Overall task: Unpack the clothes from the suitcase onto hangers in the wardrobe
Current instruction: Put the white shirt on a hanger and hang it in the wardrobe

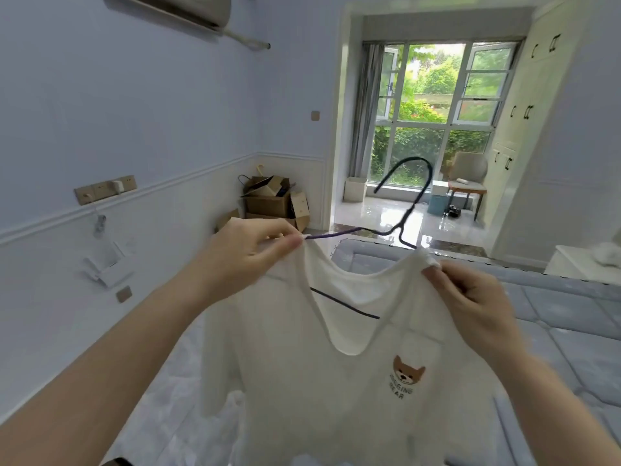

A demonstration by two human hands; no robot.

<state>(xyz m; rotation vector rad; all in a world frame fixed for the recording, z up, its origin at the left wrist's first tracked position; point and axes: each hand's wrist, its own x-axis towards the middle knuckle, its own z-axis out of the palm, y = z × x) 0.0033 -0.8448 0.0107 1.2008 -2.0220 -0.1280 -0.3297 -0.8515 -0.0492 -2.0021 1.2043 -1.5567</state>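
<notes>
- Hands raised at chest height: left hand [250, 248] pinches the white T-shirt [336, 364] at its left shoulder, right hand [470, 297] grips the bunched right shoulder.
- Dark wire hanger [401, 227] sits partly inside the neckline, hook tilted up.
- Grey mattress [554, 314] lies beyond on the right; cardboard boxes [272, 200] stand far left.
</notes>
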